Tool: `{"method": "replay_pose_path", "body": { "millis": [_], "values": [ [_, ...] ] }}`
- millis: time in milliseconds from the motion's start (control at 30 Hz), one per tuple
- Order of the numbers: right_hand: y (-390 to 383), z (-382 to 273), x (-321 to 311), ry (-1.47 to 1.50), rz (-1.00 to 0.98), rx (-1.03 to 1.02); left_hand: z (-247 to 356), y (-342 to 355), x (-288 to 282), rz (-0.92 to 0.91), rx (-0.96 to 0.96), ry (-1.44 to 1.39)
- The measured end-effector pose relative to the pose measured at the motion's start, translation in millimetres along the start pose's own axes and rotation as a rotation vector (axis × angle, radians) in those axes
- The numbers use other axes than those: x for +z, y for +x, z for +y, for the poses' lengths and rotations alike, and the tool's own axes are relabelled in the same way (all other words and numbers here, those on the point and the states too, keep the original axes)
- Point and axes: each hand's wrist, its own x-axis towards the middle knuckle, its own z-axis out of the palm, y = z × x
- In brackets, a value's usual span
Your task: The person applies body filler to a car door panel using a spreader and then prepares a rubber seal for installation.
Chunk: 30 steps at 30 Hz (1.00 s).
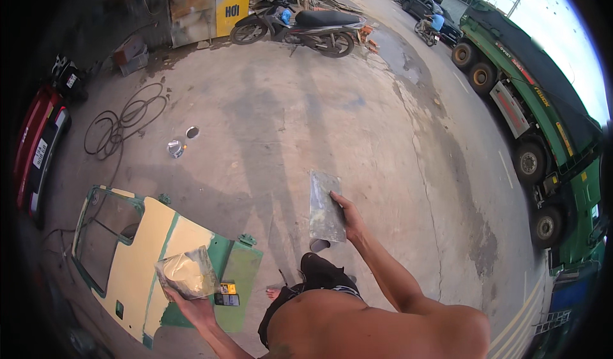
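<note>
My left hand [193, 308] is closed on the lower edge of a greyish, smeared board [209, 283], which carries a spread of pale yellow paste [182, 273]. Off to the right, my right hand [348, 217] grips a flat grey rectangular sheet [324, 199] by its right edge, with pale smears on its face. Below the left-hand board lies a vehicle door [145, 234], green with large cream-coloured areas and an open window frame. A small yellow-and-black packet [227, 294] rests on the green part, beside the board.
An open tin [175, 148] and a round dark lid-like disc [192, 131] sit on the concrete. A coiled hose [121, 126] lies at left near a red vehicle [39, 148]. A motorbike [300, 28] is parked ahead; a green truck [536, 97] stands at right.
</note>
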Motion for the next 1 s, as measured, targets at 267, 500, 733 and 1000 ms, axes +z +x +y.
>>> {"method": "replay_pose_path", "body": {
  "millis": [267,500,733,1000],
  "values": [
    [103,-28,-2,-0.086,-0.101,-0.059,-21,60,65,-0.155,-0.181,-0.077],
    [258,6,-261,-0.663,0.461,0.168,-76,109,152,-0.154,-0.228,-0.003],
    [243,-15,-483,-1.203,0.570,0.477,-152,169,269,-0.298,-0.314,0.032],
    [349,-108,-334,-1.231,0.361,0.369,-192,243,373,-0.475,-0.404,0.080]
  ]
}}
